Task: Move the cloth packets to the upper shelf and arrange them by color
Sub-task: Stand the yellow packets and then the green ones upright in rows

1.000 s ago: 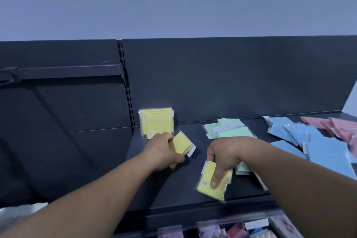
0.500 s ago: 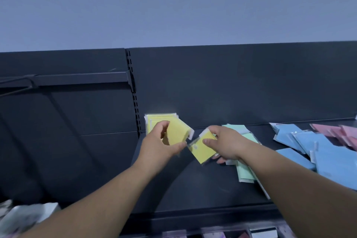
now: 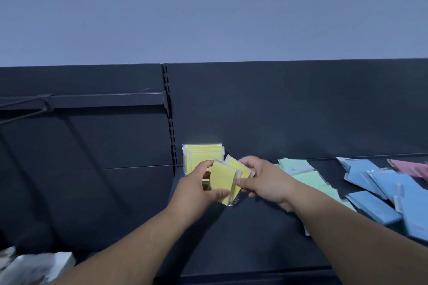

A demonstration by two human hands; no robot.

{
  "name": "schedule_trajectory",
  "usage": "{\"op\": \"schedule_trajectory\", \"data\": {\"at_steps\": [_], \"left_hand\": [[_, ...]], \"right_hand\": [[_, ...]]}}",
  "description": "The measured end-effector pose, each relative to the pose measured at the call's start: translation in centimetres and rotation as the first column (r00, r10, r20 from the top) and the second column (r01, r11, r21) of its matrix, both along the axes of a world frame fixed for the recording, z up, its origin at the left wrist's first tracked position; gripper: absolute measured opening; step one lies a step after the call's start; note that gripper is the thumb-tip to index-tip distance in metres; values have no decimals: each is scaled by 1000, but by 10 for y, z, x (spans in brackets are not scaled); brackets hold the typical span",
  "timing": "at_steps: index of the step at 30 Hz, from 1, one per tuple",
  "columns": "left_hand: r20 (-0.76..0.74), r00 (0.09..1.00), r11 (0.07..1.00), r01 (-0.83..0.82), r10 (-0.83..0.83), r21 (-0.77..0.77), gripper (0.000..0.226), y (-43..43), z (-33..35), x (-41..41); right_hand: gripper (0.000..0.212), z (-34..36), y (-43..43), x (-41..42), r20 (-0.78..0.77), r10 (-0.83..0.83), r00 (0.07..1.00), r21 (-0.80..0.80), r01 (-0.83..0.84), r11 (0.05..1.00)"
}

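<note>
Packets point(image 3: 222, 180), yellow, pinched in left hand point(image 3: 194, 190) and right hand point(image 3: 266, 183); stack point(image 3: 203, 152) behind half-hidden.

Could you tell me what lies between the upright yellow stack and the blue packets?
In the head view, the green packets lie spread between the yellow stack and the blue packets; the right hand, gripping a yellow packet, overlaps their left end.

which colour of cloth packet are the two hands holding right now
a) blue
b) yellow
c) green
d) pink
b: the left hand and the right hand both grip yellow packets, just in front of the yellow stack that stands against the back panel. The green packets, blue packets and pink packets lie further right on the shelf.
</note>
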State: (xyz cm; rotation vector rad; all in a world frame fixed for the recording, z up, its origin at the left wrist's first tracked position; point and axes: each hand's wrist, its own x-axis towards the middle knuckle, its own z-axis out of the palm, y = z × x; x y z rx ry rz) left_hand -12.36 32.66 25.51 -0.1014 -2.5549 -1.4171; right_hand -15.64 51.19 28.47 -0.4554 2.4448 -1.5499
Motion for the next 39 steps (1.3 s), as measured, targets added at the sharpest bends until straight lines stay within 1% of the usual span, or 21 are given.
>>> {"op": "schedule_trajectory", "data": {"at_steps": [2, 4, 6, 8, 10, 11, 14, 15, 17, 19, 21, 23, 26, 28, 33, 39], "left_hand": [[-14, 1000, 1000, -6, 6, 15, 60, -7, 0, -3], [-40, 998, 999, -42, 42, -8, 56, -12, -1, -7], [-49, 996, 997, -71, 69, -39, 53, -16, -3, -10], [-16, 997, 992, -72, 70, -106, 51, -20, -8, -13], [21, 998, 985, -55, 60, -165, 49, -23, -14, -16], [38, 998, 982, -40, 48, -186, 49, -23, -16, -17], [63, 998, 973, 12, 2, -232, 54, -26, -19, -21], [61, 998, 976, 17, -3, -218, 53, -27, -19, -23], [37, 999, 987, -7, 13, -163, 43, -32, -19, -27], [-2, 998, 993, -66, 66, -103, 38, -39, -18, -32], [-30, 994, 993, -109, 108, -52, 33, -45, -18, -37], [-12, 993, 992, -118, 118, -40, 29, -49, -21, -43], [53, 994, 994, -88, 91, -66, 32, -54, -27, -50], [67, 994, 995, -81, 85, -64, 35, -56, -29, -56], [26, 995, 995, -95, 95, -22, 30, -56, -32, -68], [11, 997, 996, -75, 74, 41, 28, -59, -36, -71]], "right_hand": [[23, -1, -6, -5, -59, -34, 998, -49, 31, 998], [27, -2, -12, -9, -55, -31, 998, -138, 23, 990], [35, -5, -17, -10, -28, -17, 999, -166, 12, 986], [41, -14, -23, -10, -9, -1, 1000, -91, 0, 996], [43, -23, -30, -9, -13, 20, 1000, 34, -20, 999], [41, -28, -34, -9, -24, 35, 999, 97, -33, 995], [27, -32, -43, -12, -84, 57, 995, 267, -33, 963], [24, -33, -45, -15, -96, 62, 993, 296, -31, 955], [22, -33, -48, -21, -105, 71, 992, 312, -35, 949], [22, -31, -52, -28, -99, 51, 994, 267, -23, 963], [24, -32, -57, -35, -88, -11, 996, 190, 28, 981], [29, -37, -63, -40, -87, -73, 994, 175, 87, 981], [43, -47, -69, -46, -110, -129, 986, 231, 151, 961], [42, -49, -73, -51, -132, -173, 976, 240, 201, 950], [42, -50, -80, -59, -195, -237, 952, 242, 281, 929], [50, -50, -79, -61, -215, -296, 931, 250, 346, 904]]}}
